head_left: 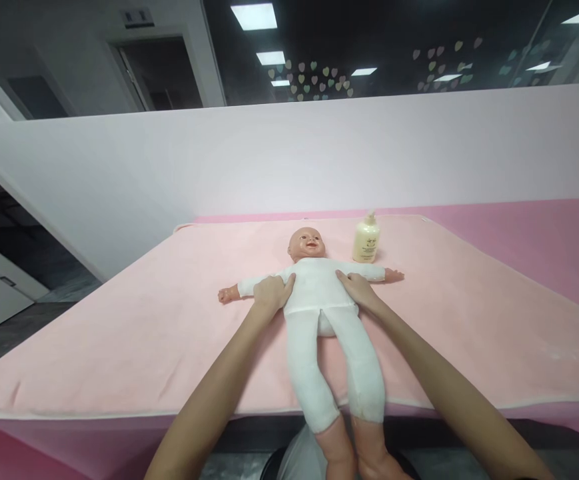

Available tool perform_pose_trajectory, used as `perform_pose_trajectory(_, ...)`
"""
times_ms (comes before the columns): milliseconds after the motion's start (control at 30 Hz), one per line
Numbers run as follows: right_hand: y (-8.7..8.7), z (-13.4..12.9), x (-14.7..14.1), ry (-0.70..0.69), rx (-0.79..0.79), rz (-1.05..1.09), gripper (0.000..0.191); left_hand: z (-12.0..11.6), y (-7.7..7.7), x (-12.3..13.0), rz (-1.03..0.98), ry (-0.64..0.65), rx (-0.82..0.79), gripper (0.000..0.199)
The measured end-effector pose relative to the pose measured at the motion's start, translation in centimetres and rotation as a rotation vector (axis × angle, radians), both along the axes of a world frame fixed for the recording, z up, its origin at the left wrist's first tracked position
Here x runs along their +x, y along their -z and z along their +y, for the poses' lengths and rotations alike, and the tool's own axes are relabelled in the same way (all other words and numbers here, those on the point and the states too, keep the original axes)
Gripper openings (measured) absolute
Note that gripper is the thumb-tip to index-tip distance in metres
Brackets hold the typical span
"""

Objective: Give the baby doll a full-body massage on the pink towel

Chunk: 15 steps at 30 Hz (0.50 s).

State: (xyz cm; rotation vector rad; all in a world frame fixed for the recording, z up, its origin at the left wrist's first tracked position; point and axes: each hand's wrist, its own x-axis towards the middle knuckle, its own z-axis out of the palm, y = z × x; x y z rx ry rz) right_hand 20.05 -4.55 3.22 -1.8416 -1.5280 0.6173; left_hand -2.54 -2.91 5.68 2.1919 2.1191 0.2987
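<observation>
A baby doll (319, 285) with a white cloth body lies on its back, arms spread and head away from me. Its lower legs hang past the front edge of the padded surface. On the left side of its chest, just below the arm, my left hand (270, 293) is closed around the torso, thumb on the front. My right hand (358, 288) grips the opposite side in the same way, its thumb on the chest. The other fingers of both hands are partly hidden beside and behind the doll's body.
A pale yellow pump bottle (366, 239) stands beyond the doll's arm on the right. The doll lies on a pink towel (134, 333) covering a table against a white wall (319, 160). Below the front edge is a bin with a clear liner (300, 457).
</observation>
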Motion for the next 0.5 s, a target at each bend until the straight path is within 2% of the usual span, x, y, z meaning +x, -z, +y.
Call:
perform_pose_trajectory(133,0.7,0.3,-0.5,0.106,0.052,0.335,0.033,-0.1,0.1,0.1,-0.042,0.006,-0.013,0.073)
perform_pose_trajectory(267,1.3,0.4,-0.8,0.167,0.019,0.728,0.025,0.2,0.6,0.2,-0.152,0.018,0.023,0.071)
perform_pose_trajectory(433,1.4,0.3,-0.9,0.181,-0.001,0.826,0.024,0.9,0.2,-0.8,-0.147,-0.004,0.061,0.055)
perform_pose_trajectory(500,1.2,0.3,-0.9,0.172,-0.015,0.833,0.024,1.1,-0.2,-1.7,-0.214,0.060,-0.034,0.045)
